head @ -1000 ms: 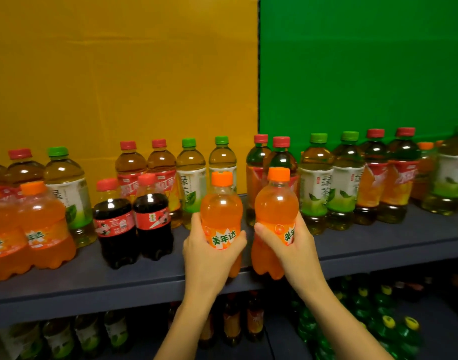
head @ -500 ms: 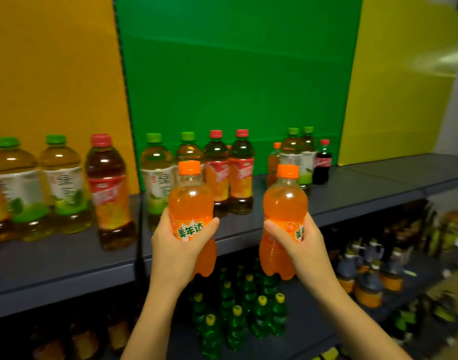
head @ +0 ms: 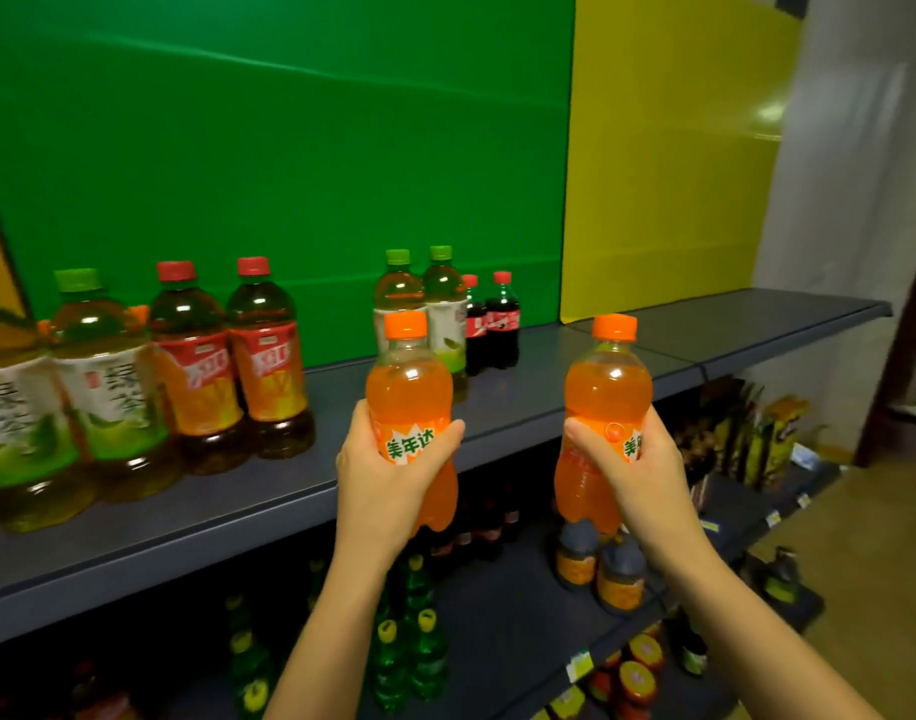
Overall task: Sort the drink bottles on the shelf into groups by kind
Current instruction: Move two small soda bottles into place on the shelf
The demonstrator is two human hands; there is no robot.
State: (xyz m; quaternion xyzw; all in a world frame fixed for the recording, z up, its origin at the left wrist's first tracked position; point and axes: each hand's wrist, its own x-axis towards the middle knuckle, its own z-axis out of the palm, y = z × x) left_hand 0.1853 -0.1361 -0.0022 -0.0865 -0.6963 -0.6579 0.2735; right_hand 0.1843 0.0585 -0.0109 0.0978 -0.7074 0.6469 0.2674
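Step in hand: carrying, with two bottles of one kind lifted clear of the shelf [head: 528, 392]. The left hand [head: 383, 480] is wrapped round the label band of one orange soda bottle [head: 409, 392], thumb across the front and fingers curled behind. The right hand [head: 635, 459] grips a second orange soda bottle [head: 609, 387] the same way at its waist. Both bottles are upright and capped, held in the air in front of the shelf's near edge, well apart from each other and touching nothing on the board. At left on the shelf stand green-capped tea bottles [head: 107, 397], with two red-capped tea bottles [head: 237, 366] just beside them on the right. Further right and towards the back stand two more green-capped bottles [head: 445, 309], with two small cola bottles [head: 497, 324] just beside them. The kinds are thus mixed along the row. The grey board runs on to the right in front of the yellow panel [head: 669, 163]. Judgement: sorting is part done at best, and no orange group can be confirmed here. The next move calls for a set-down spot taking both bottles side by side, and the right-hand stretch looks the likely candidate. Each bottle should be lowered base-flat, clear of the cola bottles, before the fingers let go.
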